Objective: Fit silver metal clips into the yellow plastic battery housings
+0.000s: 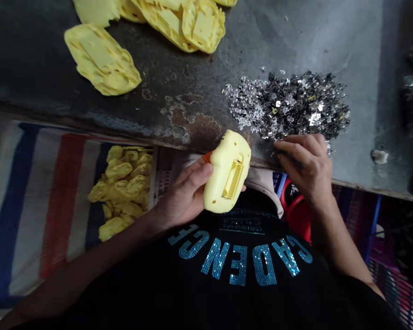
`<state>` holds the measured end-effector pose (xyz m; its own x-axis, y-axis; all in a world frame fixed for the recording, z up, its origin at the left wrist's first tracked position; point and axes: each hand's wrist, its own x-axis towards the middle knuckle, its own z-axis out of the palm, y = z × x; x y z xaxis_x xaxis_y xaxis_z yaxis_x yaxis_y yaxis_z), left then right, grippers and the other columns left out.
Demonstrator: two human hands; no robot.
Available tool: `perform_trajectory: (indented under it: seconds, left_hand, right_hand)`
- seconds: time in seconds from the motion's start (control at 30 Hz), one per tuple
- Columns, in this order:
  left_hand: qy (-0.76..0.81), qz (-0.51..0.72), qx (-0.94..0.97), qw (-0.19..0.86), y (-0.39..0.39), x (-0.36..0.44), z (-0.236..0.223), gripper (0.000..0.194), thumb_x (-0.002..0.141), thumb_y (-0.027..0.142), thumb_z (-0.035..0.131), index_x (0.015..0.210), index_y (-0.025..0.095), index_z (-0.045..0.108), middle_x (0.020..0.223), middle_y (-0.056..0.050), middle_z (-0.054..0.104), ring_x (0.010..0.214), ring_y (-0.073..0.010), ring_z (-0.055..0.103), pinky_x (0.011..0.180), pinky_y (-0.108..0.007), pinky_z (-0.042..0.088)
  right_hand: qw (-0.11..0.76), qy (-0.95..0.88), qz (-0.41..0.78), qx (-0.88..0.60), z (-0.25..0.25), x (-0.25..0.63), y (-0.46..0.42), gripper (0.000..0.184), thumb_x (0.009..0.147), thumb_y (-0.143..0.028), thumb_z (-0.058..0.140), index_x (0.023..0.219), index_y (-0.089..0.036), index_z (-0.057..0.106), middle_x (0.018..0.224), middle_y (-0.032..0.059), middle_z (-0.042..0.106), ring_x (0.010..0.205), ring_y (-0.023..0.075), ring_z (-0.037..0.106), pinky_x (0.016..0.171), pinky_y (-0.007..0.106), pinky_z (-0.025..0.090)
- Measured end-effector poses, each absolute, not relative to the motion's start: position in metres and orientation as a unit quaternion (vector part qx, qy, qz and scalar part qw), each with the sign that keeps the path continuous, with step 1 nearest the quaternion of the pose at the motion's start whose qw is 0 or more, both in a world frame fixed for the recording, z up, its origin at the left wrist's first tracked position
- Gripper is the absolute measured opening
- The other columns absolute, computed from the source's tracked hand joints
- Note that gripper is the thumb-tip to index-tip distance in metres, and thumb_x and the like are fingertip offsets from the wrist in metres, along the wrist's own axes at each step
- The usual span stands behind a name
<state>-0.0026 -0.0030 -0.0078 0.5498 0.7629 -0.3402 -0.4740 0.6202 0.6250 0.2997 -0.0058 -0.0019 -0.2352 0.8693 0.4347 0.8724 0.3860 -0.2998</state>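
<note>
2 hands [182, 195] [304, 167], 1 yellow plastic shell [227, 174] (held).

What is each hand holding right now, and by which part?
The left hand grips a yellow plastic shell by its curved side. The right hand's fingers are at a glittery metal pile; any hold cannot be told.

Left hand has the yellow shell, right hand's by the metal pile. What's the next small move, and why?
Probably pinch one from the small metal pieces with the right hand: it rests at their edge, while the left hand holds the yellow plastic shell with its rectangular recess facing up.
</note>
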Motion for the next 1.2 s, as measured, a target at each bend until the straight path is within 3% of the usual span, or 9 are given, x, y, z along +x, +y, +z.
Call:
perform_trajectory:
  seconds: [0.13, 0.37, 0.5, 0.57, 0.67, 0.8, 1.0, 1.2]
  left_hand:
    - [0.316, 0.361, 0.233, 0.846, -0.004, -0.002, -0.008, 0.075, 0.094, 0.067, 0.097, 0.153, 0.024, 0.079, 0.143, -0.013, 0.089, 0.136, -0.0375, 0.082, 0.103, -0.046, 0.072]
    - [0.327, 0.371, 0.224, 0.840, -0.005, 0.004, -0.001, 0.066, 0.100, 0.062, 0.090, 0.149, 0.019, 0.079, 0.140, -0.017, 0.089, 0.136, -0.0393, 0.082, 0.099, -0.045, 0.071]
    - [0.324, 0.359, 0.214, 0.849, -0.004, 0.007, 0.000, 0.068, 0.100, 0.064, 0.090, 0.148, 0.017, 0.078, 0.132, -0.018, 0.090, 0.130, -0.0385, 0.085, 0.099, -0.046, 0.072]
    - [0.311, 0.341, 0.213, 0.861, -0.004, 0.008, -0.001, 0.075, 0.097, 0.070, 0.090, 0.149, 0.018, 0.077, 0.131, -0.018, 0.090, 0.127, -0.0395, 0.086, 0.092, -0.044, 0.073]
    - [0.273, 0.304, 0.219, 0.886, -0.003, 0.008, -0.003, 0.090, 0.096, 0.079, 0.086, 0.164, 0.023, 0.070, 0.142, -0.017, 0.087, 0.123, -0.0416, 0.087, 0.070, -0.035, 0.068]
    - [0.227, 0.265, 0.216, 0.912, -0.004, 0.008, -0.004, 0.098, 0.098, 0.083, 0.082, 0.175, 0.026, 0.061, 0.144, -0.017, 0.086, 0.116, -0.0419, 0.089, 0.052, -0.027, 0.058]
    - [0.202, 0.263, 0.220, 0.917, -0.008, 0.010, -0.004, 0.098, 0.100, 0.084, 0.080, 0.176, 0.026, 0.058, 0.140, -0.016, 0.087, 0.112, -0.0373, 0.090, 0.054, -0.028, 0.060]
    - [0.203, 0.272, 0.226, 0.913, -0.011, 0.013, -0.001, 0.092, 0.099, 0.082, 0.082, 0.168, 0.025, 0.064, 0.129, -0.015, 0.089, 0.102, -0.0350, 0.091, 0.054, -0.027, 0.060]
  right_hand:
    - [0.315, -0.765, -0.014, -0.561, 0.000, 0.305, -0.014, 0.019, 0.110, -0.021, 0.077, 0.124, -0.032, 0.083, 0.117, 0.0054, 0.085, 0.111, 0.0297, 0.070, 0.099, 0.049, 0.049]
    - [0.234, -0.779, -0.028, -0.581, -0.005, 0.290, -0.006, 0.007, 0.112, -0.036, 0.079, 0.116, -0.033, 0.084, 0.122, 0.0058, 0.086, 0.117, 0.0338, 0.069, 0.096, 0.051, 0.046]
    - [0.270, -0.786, 0.003, -0.556, 0.009, 0.284, -0.004, 0.005, 0.112, -0.030, 0.079, 0.112, -0.033, 0.083, 0.118, 0.0062, 0.087, 0.110, 0.0339, 0.073, 0.092, 0.052, 0.049]
    - [0.321, -0.793, 0.047, -0.515, 0.023, 0.280, -0.007, 0.014, 0.108, -0.021, 0.083, 0.115, -0.033, 0.081, 0.113, 0.0045, 0.088, 0.101, 0.0306, 0.077, 0.088, 0.051, 0.052]
    - [0.344, -0.808, 0.139, -0.457, 0.044, 0.272, -0.012, 0.029, 0.105, -0.009, 0.083, 0.120, -0.033, 0.077, 0.111, 0.0016, 0.089, 0.094, 0.0259, 0.083, 0.085, 0.048, 0.058]
    - [0.328, -0.832, 0.151, -0.421, 0.055, 0.264, -0.013, 0.028, 0.105, -0.010, 0.085, 0.122, -0.031, 0.077, 0.108, 0.0018, 0.088, 0.090, 0.0243, 0.082, 0.083, 0.045, 0.060]
    - [0.297, -0.863, 0.121, -0.391, 0.055, 0.262, -0.009, 0.027, 0.108, -0.014, 0.083, 0.129, -0.030, 0.080, 0.114, 0.0056, 0.088, 0.097, 0.0249, 0.083, 0.083, 0.043, 0.065]
    - [0.309, -0.842, 0.187, -0.400, 0.057, 0.265, -0.010, 0.026, 0.109, -0.017, 0.082, 0.128, -0.034, 0.083, 0.111, 0.0046, 0.086, 0.099, 0.0257, 0.084, 0.084, 0.044, 0.070]
